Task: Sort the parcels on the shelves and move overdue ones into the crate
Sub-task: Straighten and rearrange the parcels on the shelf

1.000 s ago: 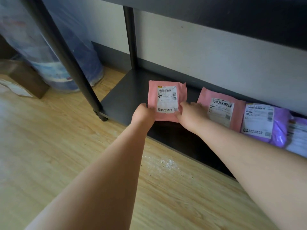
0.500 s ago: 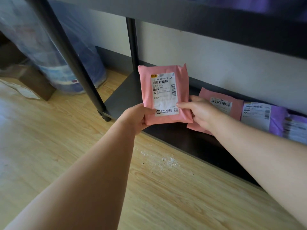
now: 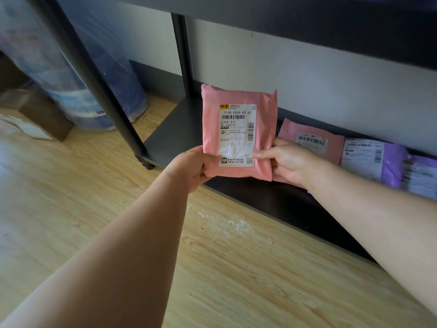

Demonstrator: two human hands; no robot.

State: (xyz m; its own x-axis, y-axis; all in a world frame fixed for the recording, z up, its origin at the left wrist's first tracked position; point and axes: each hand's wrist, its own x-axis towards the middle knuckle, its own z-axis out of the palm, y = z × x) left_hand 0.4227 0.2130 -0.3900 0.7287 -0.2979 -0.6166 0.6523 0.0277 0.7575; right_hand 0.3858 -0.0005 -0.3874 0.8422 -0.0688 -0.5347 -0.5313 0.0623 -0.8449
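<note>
Pink parcel (image 3: 238,129): held upright just above bottom shelf (image 3: 175,136), label facing camera.
Left hand (image 3: 190,168) and right hand (image 3: 287,162): each pinched on a lower corner.
Risk: slip from thin corner pinches on smooth film; misreading of small label print, hence wrong sorting.
Crate not in view.

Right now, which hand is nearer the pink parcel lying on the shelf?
Right. The right hand is directly beside the lying parcel; the left hand is beyond the held parcel, farther left.
</note>
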